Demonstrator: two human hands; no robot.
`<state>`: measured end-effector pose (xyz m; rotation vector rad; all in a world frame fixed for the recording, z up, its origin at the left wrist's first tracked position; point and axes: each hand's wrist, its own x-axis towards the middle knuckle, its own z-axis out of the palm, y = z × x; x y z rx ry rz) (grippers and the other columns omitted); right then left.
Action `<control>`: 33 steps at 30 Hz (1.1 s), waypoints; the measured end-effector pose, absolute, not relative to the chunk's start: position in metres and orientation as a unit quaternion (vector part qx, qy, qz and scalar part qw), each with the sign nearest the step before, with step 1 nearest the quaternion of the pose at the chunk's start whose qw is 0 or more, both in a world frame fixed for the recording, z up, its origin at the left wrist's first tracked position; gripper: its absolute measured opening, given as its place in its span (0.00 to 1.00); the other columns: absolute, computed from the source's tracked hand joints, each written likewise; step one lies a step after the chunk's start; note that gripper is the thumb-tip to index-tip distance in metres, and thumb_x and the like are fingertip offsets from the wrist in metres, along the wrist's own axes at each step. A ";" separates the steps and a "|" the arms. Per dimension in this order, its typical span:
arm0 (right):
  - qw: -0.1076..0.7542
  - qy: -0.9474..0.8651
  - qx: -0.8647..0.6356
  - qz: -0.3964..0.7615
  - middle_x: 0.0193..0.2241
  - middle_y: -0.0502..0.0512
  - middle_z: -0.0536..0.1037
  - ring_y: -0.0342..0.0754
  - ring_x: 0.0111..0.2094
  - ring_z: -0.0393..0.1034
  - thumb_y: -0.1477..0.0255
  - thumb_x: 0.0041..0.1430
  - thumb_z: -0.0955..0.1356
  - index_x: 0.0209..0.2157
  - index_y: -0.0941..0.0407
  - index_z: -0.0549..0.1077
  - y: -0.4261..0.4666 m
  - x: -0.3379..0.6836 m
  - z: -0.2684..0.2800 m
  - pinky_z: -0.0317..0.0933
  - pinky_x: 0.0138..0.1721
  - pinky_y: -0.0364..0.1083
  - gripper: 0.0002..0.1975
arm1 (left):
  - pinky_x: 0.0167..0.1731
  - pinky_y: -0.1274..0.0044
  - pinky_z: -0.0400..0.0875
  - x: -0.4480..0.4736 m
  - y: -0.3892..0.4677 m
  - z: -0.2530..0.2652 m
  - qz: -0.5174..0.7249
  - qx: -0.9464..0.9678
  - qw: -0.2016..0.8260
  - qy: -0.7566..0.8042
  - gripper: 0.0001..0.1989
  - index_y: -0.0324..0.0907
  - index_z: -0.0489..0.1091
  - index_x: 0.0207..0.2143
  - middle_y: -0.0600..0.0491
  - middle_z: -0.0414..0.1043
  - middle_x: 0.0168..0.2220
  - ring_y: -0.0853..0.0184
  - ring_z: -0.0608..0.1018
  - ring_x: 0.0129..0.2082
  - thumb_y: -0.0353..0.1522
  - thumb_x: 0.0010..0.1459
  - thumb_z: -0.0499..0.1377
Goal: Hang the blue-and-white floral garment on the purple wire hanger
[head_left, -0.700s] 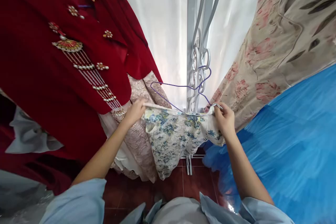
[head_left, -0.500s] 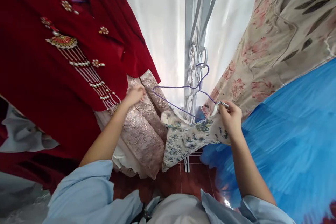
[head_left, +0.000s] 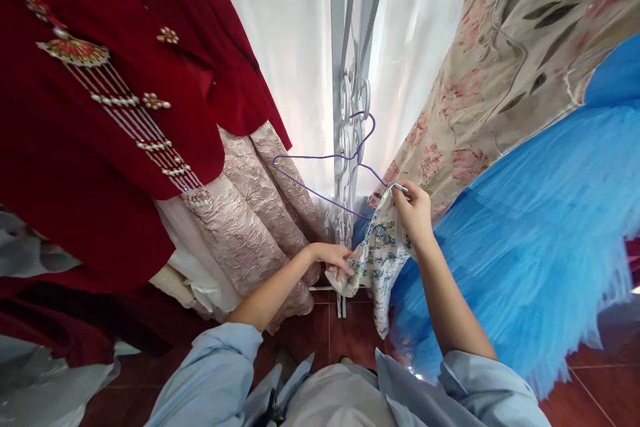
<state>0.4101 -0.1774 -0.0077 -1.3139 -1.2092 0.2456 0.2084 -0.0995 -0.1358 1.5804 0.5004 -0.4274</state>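
Note:
A white garment with a blue floral print (head_left: 384, 237) hangs bunched between my two hands. My right hand (head_left: 414, 212) pinches it at its upper right, by the end of a thin purple hanger (head_left: 317, 157). The hanger's right arm runs into the cloth, while its left arm is bare. Lower down, my left hand (head_left: 334, 257) is closed on the garment's left edge, its fingers curled at the cloth. One part of the garment dangles below my right hand.
A dark red jacket (head_left: 200, 93) with beaded ornaments and a pinkish textured skirt (head_left: 245, 193) hang at left. At right are a beige floral dress (head_left: 460, 93) and blue tulle (head_left: 510, 227). A grey metal stand (head_left: 339, 27) rises before white curtains (head_left: 280, 33).
My left hand has moved down and right from beside the pink skirt onto the garment's left edge. That side of the garment has dropped and bunched rightward. My right hand keeps its pinch.

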 end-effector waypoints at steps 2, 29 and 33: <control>0.618 -0.532 -0.570 0.106 0.28 0.53 0.76 0.46 0.29 0.67 0.61 0.60 0.65 0.34 0.58 0.77 -0.178 0.412 -0.006 0.61 0.30 0.43 0.15 | 0.12 0.81 0.50 0.196 -0.118 -0.153 -0.237 0.656 0.690 0.194 0.25 0.39 0.73 0.31 0.50 0.76 0.21 0.76 0.61 0.11 0.50 0.45 0.70; 0.626 -0.517 -0.570 0.128 0.26 0.52 0.76 0.44 0.27 0.65 0.63 0.56 0.67 0.33 0.59 0.79 -0.168 0.418 -0.008 0.59 0.28 0.42 0.14 | 0.48 0.71 0.68 0.137 0.001 0.085 0.204 0.888 0.181 0.369 0.24 0.39 0.64 0.60 0.43 0.74 0.52 0.59 0.77 0.48 0.41 0.66 0.55; 0.639 -0.491 -0.580 0.116 0.32 0.53 0.78 0.40 0.23 0.62 0.66 0.56 0.68 0.42 0.59 0.78 -0.176 0.415 -0.009 0.57 0.24 0.40 0.16 | 0.44 0.70 0.69 0.110 -0.005 0.065 0.185 0.909 0.103 0.359 0.23 0.39 0.74 0.46 0.46 0.77 0.43 0.56 0.77 0.43 0.49 0.62 0.56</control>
